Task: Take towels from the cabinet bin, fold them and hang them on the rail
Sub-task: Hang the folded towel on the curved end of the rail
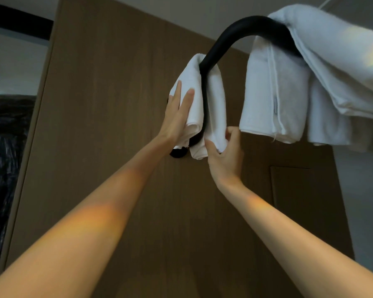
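My left hand (177, 119) lies flat, fingers straight, against the left side of the small white towel (215, 100), which is draped over the black rail (224, 37) near its left end. My right hand (226, 155) pinches that towel's lower right edge. 1 folded towel (274, 93) hangs just right of it, then a larger towel (342, 61). The brown cabinet (116, 104) stands behind.
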`<action>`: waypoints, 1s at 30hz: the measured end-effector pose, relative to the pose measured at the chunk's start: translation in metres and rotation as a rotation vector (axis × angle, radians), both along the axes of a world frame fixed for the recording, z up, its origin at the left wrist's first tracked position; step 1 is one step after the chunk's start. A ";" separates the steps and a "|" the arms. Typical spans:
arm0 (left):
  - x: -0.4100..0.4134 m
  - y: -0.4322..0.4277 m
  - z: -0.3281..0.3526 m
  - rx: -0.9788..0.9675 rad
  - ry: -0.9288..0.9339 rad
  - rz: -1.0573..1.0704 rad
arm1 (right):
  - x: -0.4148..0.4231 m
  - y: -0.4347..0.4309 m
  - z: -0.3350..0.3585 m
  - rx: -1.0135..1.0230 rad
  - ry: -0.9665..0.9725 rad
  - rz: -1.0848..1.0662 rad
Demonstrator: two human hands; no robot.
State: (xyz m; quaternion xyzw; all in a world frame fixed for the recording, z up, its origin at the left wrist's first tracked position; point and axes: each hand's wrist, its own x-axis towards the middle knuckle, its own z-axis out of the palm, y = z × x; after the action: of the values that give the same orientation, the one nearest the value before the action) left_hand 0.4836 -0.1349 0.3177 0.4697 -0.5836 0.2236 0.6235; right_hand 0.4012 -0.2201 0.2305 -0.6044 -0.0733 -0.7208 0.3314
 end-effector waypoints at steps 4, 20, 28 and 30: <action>0.001 0.005 0.001 0.034 -0.038 -0.003 | -0.006 0.001 -0.005 0.057 0.061 0.077; 0.012 0.004 0.014 0.009 0.078 0.030 | 0.005 0.005 0.058 0.142 0.116 0.577; 0.018 -0.029 0.007 0.010 0.139 -0.123 | 0.013 -0.005 0.053 0.006 0.268 0.537; 0.021 -0.032 0.003 0.032 0.172 -0.123 | 0.013 -0.001 0.048 -0.022 0.263 0.543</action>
State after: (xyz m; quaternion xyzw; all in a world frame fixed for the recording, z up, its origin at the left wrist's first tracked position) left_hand 0.5044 -0.1669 0.3208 0.4606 -0.5592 0.1344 0.6761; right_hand 0.4145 -0.2207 0.2782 -0.6545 -0.1965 -0.5205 0.5119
